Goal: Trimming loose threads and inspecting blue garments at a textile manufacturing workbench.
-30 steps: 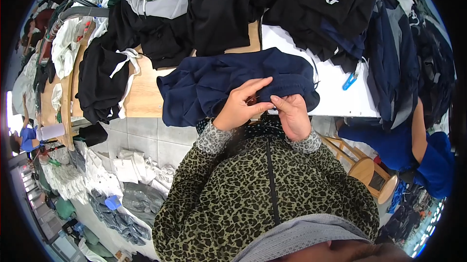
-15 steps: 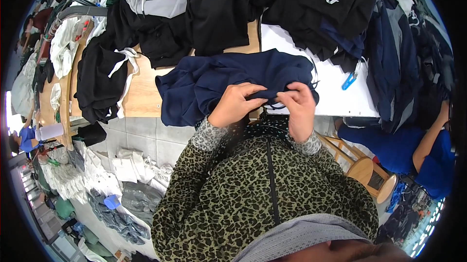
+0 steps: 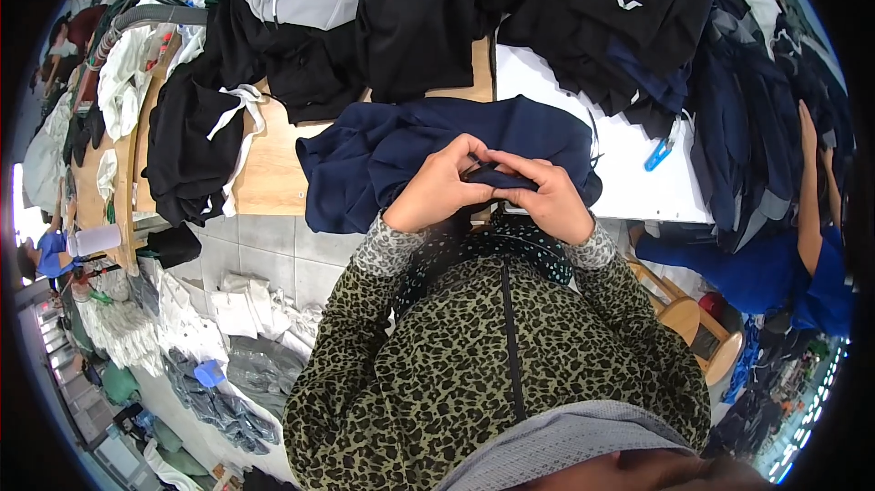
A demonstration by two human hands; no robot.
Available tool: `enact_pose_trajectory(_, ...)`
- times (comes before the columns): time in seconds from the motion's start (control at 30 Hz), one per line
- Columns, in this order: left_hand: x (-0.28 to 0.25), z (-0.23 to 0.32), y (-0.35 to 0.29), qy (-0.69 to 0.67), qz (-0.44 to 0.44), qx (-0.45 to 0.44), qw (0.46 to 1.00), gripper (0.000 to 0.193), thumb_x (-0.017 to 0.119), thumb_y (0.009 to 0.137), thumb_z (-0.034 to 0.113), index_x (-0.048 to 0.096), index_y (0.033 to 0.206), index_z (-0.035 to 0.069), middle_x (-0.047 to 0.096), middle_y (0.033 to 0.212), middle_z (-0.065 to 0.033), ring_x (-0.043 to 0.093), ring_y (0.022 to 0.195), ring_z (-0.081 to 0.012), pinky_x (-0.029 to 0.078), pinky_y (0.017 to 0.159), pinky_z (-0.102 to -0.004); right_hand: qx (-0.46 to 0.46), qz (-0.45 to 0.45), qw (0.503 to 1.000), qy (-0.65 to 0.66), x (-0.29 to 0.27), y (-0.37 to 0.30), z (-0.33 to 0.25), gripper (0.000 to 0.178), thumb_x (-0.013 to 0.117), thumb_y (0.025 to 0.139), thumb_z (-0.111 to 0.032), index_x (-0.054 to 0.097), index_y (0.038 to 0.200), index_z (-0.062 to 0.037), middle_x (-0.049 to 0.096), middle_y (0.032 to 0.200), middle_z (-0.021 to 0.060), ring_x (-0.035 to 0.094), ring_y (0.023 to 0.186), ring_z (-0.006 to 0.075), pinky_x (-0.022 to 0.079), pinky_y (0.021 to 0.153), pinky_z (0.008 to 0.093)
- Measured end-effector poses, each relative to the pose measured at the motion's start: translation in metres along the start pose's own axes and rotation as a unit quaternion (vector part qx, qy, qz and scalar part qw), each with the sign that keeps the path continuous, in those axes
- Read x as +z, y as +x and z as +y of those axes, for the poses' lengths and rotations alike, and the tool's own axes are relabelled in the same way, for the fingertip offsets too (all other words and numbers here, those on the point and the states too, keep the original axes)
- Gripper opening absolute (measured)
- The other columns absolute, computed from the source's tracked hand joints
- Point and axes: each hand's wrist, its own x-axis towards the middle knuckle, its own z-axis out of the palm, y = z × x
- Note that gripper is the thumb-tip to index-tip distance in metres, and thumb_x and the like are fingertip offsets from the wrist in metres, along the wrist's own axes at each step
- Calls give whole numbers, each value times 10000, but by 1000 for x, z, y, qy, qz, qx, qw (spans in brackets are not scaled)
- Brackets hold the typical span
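A navy blue garment (image 3: 383,149) lies bunched across the front of the table. My left hand (image 3: 436,186) pinches its near edge between thumb and fingers. My right hand (image 3: 554,199) grips the same edge from the other side, so the fingertips of both hands meet over a small fold of cloth. What exactly lies between the fingertips is partly hidden. A thin dark cord (image 3: 594,140) sticks out at the garment's right end. Blue-handled thread snips (image 3: 657,155) lie on the white tabletop to the right of the garment.
Black garments (image 3: 415,26) are heaped along the far side, with a black pile (image 3: 620,44) at right. A black garment with a white tie (image 3: 187,140) lies at left. Behind on the right are a wooden stool (image 3: 679,318) and a person in blue (image 3: 729,263).
My right hand has moved left and turned inward, bringing its fingertips against those of my left hand. The person on the right has raised an arm toward the hanging navy clothes.
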Motion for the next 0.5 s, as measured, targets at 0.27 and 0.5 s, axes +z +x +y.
enact_pose_trajectory(0.27,-4,14,-2,48,-12,-35,998,186,714,769,49,596,893,-24,618,778,-7,536,697,-39,446,617,-196,-10,69,995,74,-6,-3,20,320,511,765,103,647,1037,2,612,861,53,574,782,119,441,709,212)
enact_pose_trajectory(0.5,-2,9,0,-4,-34,-78,996,164,738,751,59,632,863,0,617,777,26,523,688,-23,416,614,-174,20,-12,989,147,-8,-4,27,252,700,768,-41,658,1010,16,576,833,17,532,762,86,428,694,216)
